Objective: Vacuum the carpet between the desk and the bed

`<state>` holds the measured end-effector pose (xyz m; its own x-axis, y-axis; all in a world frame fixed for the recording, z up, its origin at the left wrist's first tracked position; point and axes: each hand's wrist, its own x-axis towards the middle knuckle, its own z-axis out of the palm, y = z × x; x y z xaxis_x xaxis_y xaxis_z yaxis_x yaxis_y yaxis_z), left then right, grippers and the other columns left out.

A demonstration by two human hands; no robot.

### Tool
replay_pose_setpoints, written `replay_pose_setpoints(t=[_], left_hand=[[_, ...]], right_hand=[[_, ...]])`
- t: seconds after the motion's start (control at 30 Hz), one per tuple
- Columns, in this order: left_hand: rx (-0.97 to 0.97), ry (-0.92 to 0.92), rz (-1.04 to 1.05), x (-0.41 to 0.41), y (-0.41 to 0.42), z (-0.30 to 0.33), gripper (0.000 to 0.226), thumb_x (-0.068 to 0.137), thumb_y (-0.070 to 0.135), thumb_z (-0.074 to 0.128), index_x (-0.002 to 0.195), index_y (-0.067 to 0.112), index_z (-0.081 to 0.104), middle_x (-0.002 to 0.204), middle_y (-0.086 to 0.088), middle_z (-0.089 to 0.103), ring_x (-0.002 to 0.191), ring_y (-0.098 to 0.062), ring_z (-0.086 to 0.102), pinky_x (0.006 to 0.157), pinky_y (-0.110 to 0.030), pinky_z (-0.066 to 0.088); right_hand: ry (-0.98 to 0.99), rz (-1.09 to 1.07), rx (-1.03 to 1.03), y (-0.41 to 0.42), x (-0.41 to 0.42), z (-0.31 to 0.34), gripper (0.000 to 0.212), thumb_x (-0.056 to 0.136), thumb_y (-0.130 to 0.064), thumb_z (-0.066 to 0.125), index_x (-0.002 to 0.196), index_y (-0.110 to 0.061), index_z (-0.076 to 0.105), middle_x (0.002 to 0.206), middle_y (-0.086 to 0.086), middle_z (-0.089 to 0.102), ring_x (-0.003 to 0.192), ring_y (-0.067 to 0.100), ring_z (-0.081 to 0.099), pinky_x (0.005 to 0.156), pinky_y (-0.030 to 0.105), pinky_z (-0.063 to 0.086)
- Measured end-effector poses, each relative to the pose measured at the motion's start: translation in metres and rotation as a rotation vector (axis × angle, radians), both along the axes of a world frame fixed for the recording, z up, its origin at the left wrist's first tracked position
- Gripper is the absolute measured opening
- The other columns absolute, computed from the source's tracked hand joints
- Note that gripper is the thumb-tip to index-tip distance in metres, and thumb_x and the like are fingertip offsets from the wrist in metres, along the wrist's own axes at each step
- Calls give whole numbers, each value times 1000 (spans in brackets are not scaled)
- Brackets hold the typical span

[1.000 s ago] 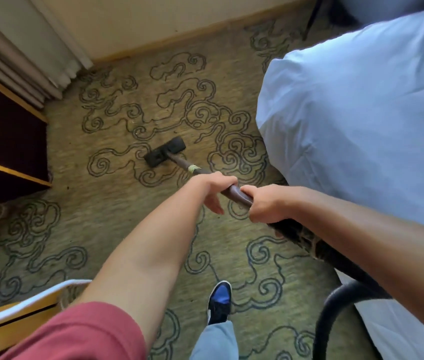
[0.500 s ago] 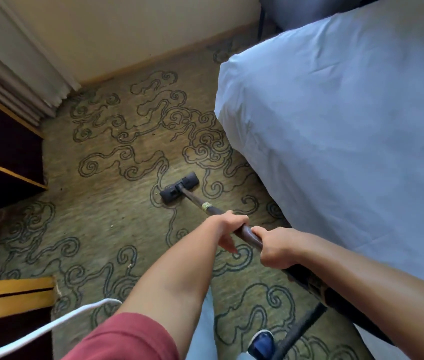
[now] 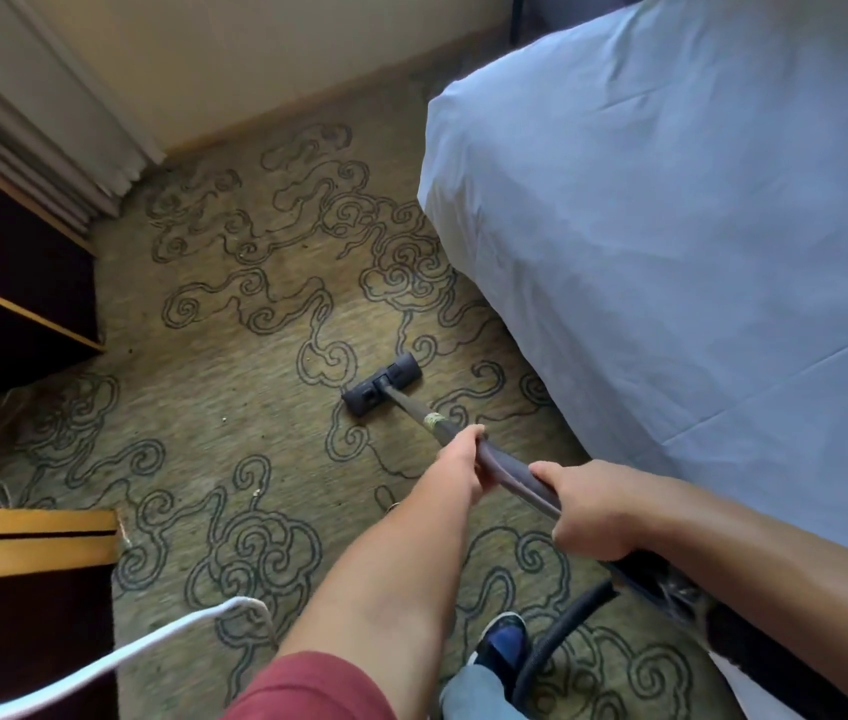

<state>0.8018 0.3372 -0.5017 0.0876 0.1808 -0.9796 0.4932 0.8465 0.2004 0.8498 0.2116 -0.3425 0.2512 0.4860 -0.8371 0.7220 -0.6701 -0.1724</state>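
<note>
Both hands closed on the wand [image 3: 510, 472]: left hand [image 3: 461, 462] ahead, right hand [image 3: 588, 511] behind. Dark nozzle [image 3: 382, 384] flat on the patterned carpet [image 3: 235, 407], near the bed [image 3: 671, 252], well apart from the desk [image 3: 16, 283]. Nozzle sits nearer the bed than half a second ago; hose [image 3: 562, 636] trails by the shoe [image 3: 502, 641].

A bedroom, perhaps a hotel room: a bed [image 3: 671, 241] under a smooth pale sheet, swirl-patterned carpet [image 3: 235, 387] wall to wall, pleated curtains [image 3: 37, 142] in the corner, a dark wood-edged desk [image 3: 11, 304] alongside.
</note>
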Motion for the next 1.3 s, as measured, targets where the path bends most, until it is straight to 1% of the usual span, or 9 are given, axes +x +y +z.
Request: replay_pose_setpoints(t=[0.1,0.23,0.37,0.57,0.8,1.03,1.13,1.23,1.3], left_hand=[[7,26,-25,13,1,-6,49,85,23,63,129,2,57,126,-18,65,112,-35,65,101,-47,51],[66,29,55,30,44,1,42,82,20,60,121,4,59,127,-17,65,113,-34,64,103,-46,49],[116,-5,85,33,129,16,35,83,17,57,117,8,56,120,-15,67,103,-31,66,96,-45,53],[179,-18,55,25,241,-9,44,95,11,49,138,5,49,93,-13,64,65,-26,59,56,-39,45],[113,64,40,1,338,-67,22,100,20,51,117,6,52,80,-8,58,69,-24,56,71,-39,46],[84,60,25,-12,325,-77,36,101,21,49,133,4,53,86,-10,61,72,-26,58,73,-42,49],[30,59,9,-11,293,-63,36,103,22,46,134,5,52,109,-9,64,76,-25,59,74,-41,51],[-19,13,56,-9,243,-46,30,104,21,44,127,4,51,115,-10,61,99,-27,63,83,-40,49],[-33,-1,82,-9,206,-39,28,103,20,43,126,6,52,109,-11,60,106,-27,64,84,-39,50]], right_hand=[[-10,-35,31,-4,3,6,73,76,-24,52,146,-35,33,91,-1,56,79,21,62,71,33,56],[-15,-5,92,30,23,16,70,77,-26,53,143,-35,35,110,6,65,92,26,65,81,36,56],[-4,-4,175,103,24,10,63,79,-24,53,139,-32,37,95,5,62,70,20,61,63,31,53],[29,-81,241,202,15,-21,48,78,-22,53,125,-28,45,92,4,61,67,24,59,63,33,52],[95,-76,196,311,0,-71,62,79,-17,52,137,-37,42,103,5,63,84,29,66,76,41,60],[57,53,100,305,-10,-71,70,81,-22,50,147,-34,30,94,6,55,82,29,57,83,38,55],[75,73,80,276,-5,-56,69,82,-22,51,147,-33,30,99,6,60,76,25,61,75,33,56],[64,100,60,234,0,-35,67,84,-22,52,146,-33,32,103,8,63,69,22,59,64,29,50],[54,112,48,200,0,-23,70,84,-23,52,148,-35,29,109,9,65,81,26,63,73,31,53]])
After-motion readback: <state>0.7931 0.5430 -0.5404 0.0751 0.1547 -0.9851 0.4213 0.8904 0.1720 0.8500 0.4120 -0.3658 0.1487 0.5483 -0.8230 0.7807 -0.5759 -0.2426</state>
